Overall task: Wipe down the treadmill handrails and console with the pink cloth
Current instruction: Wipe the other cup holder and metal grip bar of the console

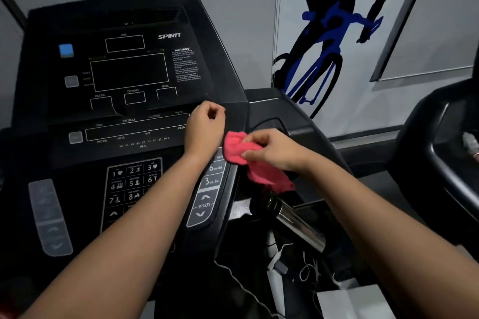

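My right hand (pixel 274 150) pinches the pink cloth (pixel 260 176) between thumb and curled fingers. It hangs over the right edge of the treadmill console (pixel 129 72). One bunched end of the cloth sticks out to the left of my fingers, and the rest hangs below my palm toward the dark recess beside the console.

My left hand (pixel 204 124) is just left of the cloth, up against the console's right side near the "SPEED" and "PULSE" labels. Its fingers are curled in toward the thumb, and I see nothing in them. The cloth's bunched end lies just beside the heel of that hand, but I cannot tell whether they touch.

My left forearm crosses the number keypad (pixel 132 184) and covers its right part. The grey speed button strip (pixel 206 202) sits below the cloth, between my two arms.

Under the hanging cloth a shiny metal cylinder (pixel 298 220) lies tilted in the recess. The dark right handrail (pixel 298 122) curves away behind my right hand.

A blue square (pixel 66 50) marks the console's upper left. A thin white cable (pixel 233 274) trails below the console, near a white bag (pixel 350 300). On the wall behind is a cyclist graphic (pixel 324 41) in black and blue, and another dark machine (pixel 440 137) stands at the far right.
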`<state>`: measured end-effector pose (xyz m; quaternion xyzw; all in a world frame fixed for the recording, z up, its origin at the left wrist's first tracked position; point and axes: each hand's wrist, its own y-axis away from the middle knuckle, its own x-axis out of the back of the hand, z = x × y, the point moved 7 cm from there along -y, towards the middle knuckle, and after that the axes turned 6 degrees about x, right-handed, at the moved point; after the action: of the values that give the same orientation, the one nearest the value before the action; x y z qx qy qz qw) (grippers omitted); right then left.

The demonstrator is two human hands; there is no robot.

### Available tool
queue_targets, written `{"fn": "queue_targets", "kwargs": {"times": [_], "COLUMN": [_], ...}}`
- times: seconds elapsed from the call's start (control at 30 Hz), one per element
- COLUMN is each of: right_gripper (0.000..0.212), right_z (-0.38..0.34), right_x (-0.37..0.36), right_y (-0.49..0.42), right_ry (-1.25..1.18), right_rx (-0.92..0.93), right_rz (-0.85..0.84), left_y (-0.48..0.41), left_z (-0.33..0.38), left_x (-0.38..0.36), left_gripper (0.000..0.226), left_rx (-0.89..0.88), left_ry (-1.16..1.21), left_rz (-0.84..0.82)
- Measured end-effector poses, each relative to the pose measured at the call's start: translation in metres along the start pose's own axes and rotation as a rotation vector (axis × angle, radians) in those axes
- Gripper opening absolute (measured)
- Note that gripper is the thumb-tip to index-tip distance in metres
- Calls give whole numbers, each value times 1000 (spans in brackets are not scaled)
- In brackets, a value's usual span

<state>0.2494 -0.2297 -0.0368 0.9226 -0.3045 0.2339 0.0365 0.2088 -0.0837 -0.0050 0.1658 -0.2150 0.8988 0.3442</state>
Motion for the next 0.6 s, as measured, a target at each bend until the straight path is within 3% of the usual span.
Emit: {"fn": "queue_targets", "kwargs": {"times": [0.13,0.2,0.27,0.4,0.5,0.6], "right_gripper": [12,19,21,25,34,30], "right_z": [6,10,11,8,10,19], "right_x": [2,20,50,102,116,115], "right_y": [16,17,14,3,-12,-33], "right_ry": [305,444,489,314,352,353], "right_rx": [-111,-120,-136,-99,-83,-79], "right_rz": [-321,-318,-125,310,463,548], "left_y": [-3,-4,-5,-3,-2,-8], "left_z": [10,17,24,35,41,46], "left_x": [-9,-13,-17,-34,-52,-58], "left_gripper": [12,12,12,12,14,17], "left_rx": [-26,-62,-102,-158,-248,-267], "left_ry": [-25,-61,-113,-233,-345,-391], "left_rz": [-17,-15,6,28,-3,16]}}
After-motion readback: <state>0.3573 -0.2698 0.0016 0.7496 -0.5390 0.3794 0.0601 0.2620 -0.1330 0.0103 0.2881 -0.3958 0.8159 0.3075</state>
